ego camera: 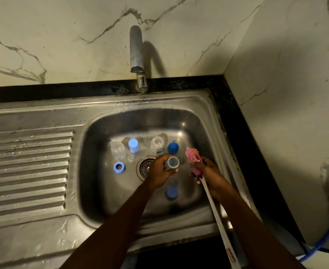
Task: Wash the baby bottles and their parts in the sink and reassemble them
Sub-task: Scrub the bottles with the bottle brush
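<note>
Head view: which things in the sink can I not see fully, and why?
All in the head view.
- Clear bottle: body hidden by the left hand gripping it.
- Brush handle: held by the right hand; its end is cut off by the bottom edge.
- Blue part near the front wall: blurred; cap or bottle, cannot tell.
- Drain: right side hidden by the left hand.
</note>
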